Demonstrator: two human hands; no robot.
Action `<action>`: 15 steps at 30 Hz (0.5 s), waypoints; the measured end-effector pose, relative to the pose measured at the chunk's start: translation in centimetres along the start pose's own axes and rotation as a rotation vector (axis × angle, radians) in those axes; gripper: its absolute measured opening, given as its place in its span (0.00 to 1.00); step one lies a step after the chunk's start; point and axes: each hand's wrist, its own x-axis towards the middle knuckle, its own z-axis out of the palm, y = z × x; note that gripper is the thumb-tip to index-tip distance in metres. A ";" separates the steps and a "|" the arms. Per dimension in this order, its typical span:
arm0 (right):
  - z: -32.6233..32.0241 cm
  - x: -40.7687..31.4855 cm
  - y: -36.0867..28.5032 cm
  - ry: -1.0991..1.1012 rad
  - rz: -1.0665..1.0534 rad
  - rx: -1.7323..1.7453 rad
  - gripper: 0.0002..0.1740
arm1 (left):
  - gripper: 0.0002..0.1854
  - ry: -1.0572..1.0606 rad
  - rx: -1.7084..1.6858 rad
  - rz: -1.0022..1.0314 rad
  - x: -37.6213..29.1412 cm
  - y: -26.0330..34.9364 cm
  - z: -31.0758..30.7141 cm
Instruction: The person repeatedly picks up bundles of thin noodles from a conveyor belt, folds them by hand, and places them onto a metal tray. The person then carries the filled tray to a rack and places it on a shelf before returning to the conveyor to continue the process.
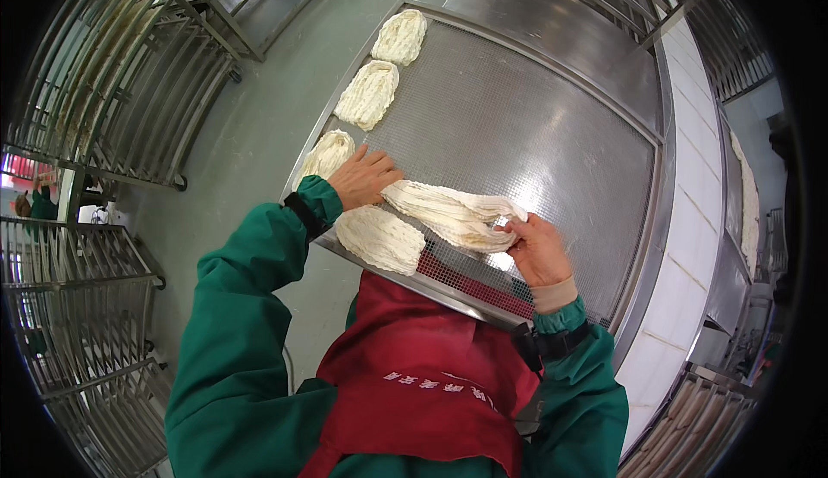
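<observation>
A long, pale bundle of noodle-like strands (453, 211) stretches across a metal mesh tray (504, 102). My right hand (540, 245) grips its right end, where the strands form an open loop between thumb and fingers. At the other end, the fingers of my left hand (365, 177) are on the bundle; their tips hide its end. Just in front of the left hand lies a flattened oval noodle portion (380, 238). Another oval portion (328, 154) is partly covered by that hand. Farther up the tray's left edge are two more portions, one middle (367, 95) and one far (400, 36).
A steel surface (550, 31) adjoins the tray's far side, and a white tiled ledge (689, 219) runs along its right. Wheeled metal racks (142, 90) stand at the left across the floor (259, 109). Another rack (692, 420) is at lower right.
</observation>
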 end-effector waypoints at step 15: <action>15.9 9.3 7.3 -0.302 0.016 -0.036 0.10 | 0.46 0.097 -0.563 -0.276 -2.0 -1.6 -0.5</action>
